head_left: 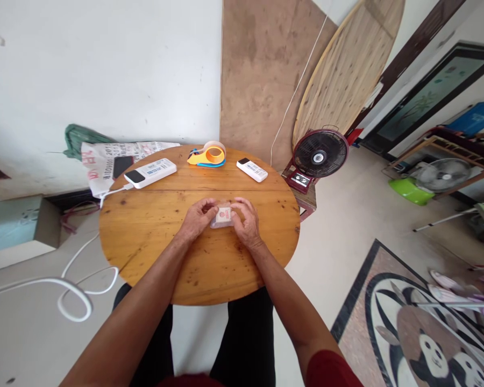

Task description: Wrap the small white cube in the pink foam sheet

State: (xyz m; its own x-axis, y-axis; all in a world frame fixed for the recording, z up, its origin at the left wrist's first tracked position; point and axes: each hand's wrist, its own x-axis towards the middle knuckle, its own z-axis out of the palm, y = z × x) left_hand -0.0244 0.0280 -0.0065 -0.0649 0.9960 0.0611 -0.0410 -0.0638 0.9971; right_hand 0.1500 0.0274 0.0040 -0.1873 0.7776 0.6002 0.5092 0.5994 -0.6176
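Observation:
A small white box with a red print (224, 215), inside what looks like clear plastic wrap, lies at the middle of the round wooden table (145, 236). From the left, my left hand (199, 216) grips its edge, thumb pressed against the wrap. My right hand (246, 221) closes on the opposite end, with its thumb on top and its fingers curled behind. Both forearms reach in from the near edge of the table. Part of the wrap is hidden under the fingers.
Along the table's far side are a white power bank (155, 173) with a cable, an orange tape dispenser (208, 155) and a smaller white device (252, 170). A dark red fan (318, 157) stands right of the table. A white cable (75, 293) loops at the left.

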